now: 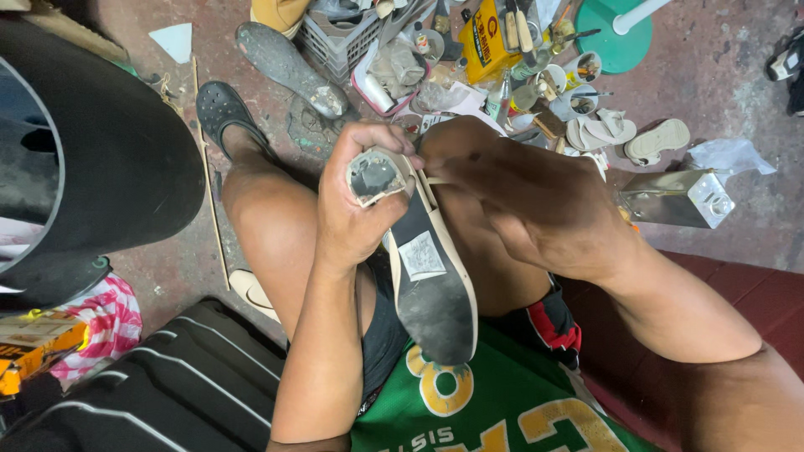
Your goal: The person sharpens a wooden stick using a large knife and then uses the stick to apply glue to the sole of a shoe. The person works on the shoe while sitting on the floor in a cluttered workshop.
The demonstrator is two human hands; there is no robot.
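Note:
A cream shoe [431, 276] with a black sole lies upside down over my lap, toe toward my body, with a pale square sticker on the sole. My left hand [356, 209] is shut around its heel end, where the square heel base [373, 176] shows grey, rough glue. My right hand [536, 205] rests against the shoe's right side near the heel, fingers curled toward the edge; whether it holds a tool is hidden.
On the floor ahead sit a grey crate [339, 38], a yellow tin [484, 38], small cups, loose soles [657, 138] and a metal box [682, 197]. A large black tub [92, 151] stands at left, a black sandal [226, 109] on my foot.

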